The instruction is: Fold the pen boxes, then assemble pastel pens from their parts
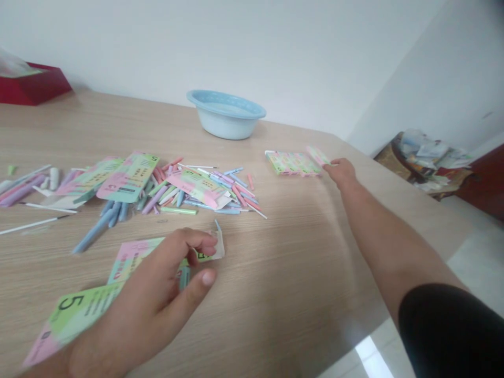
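Observation:
My right hand (342, 172), arm stretched out to the far right, pinches a slim pink and green box (315, 154). This box is raised at the right end of a row of like pastel boxes (291, 164) lying side by side. My left hand (157, 299) hovers in front, thumb apart from half-bent fingers, with nothing seen in its grip. Under and beside it lie flat pastel boxes marked 5, a near one (74, 315) and another (129, 257), both partly hidden by the hand.
A pile of pastel pens and sticks (236, 189) spreads across the left middle of the table (275, 294), with more pastel boxes (128, 178) on it. A blue basin (228, 118) stands by the wall. A red box (37, 86) is at far left.

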A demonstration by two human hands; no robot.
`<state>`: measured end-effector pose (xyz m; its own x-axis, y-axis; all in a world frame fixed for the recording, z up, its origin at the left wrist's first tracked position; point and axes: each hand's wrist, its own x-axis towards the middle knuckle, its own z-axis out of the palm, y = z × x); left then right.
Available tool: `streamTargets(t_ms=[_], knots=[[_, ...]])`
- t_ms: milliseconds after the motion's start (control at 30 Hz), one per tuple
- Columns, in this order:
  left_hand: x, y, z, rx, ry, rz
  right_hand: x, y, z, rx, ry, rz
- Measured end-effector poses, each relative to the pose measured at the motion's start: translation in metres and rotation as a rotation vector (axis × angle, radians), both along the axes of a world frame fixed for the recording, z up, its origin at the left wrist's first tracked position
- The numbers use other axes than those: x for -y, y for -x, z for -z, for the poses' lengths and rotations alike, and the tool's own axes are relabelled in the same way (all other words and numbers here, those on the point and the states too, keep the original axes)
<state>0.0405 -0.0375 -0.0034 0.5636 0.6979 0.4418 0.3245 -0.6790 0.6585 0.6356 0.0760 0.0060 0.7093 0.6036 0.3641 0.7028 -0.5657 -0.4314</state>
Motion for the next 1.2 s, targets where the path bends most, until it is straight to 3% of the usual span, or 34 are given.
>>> streamTargets(t_ms=[333, 500, 667, 833, 967, 1000, 1067, 1200], knots=[[0.012, 0.002, 0.011, -0.031, 0.031, -0.062, -0.037, -0.007, 0.027, -0.062, 0.033, 0.056], [0.008, 0.004, 0.005, -0.071, 0.021, -0.024, -0.03, 0.002, 0.03, -0.055, -0.032, 0.058], [-0.001, 0.003, -0.001, -0.072, -0.031, 0.012, -0.01, 0.031, 0.016, 0.023, -0.187, -0.014], [-0.021, 0.002, -0.019, -0.13, -0.096, -0.083, 0.015, 0.097, -0.006, 0.061, -0.347, -0.209], [-0.053, 0.016, -0.044, -0.311, -0.075, -0.339, 0.042, 0.176, -0.016, -0.016, -0.397, -0.46], [-0.06, 0.02, -0.049, -0.396, -0.066, -0.353, 0.05, 0.197, -0.018, -0.029, -0.4, -0.537], [-0.069, 0.027, -0.055, -0.55, -0.057, -0.31, 0.063, 0.238, -0.019, -0.061, -0.4, -0.694], [-0.074, 0.03, -0.05, -0.745, -0.117, -0.052, 0.082, 0.3, -0.011, -0.096, -0.353, -0.942]])
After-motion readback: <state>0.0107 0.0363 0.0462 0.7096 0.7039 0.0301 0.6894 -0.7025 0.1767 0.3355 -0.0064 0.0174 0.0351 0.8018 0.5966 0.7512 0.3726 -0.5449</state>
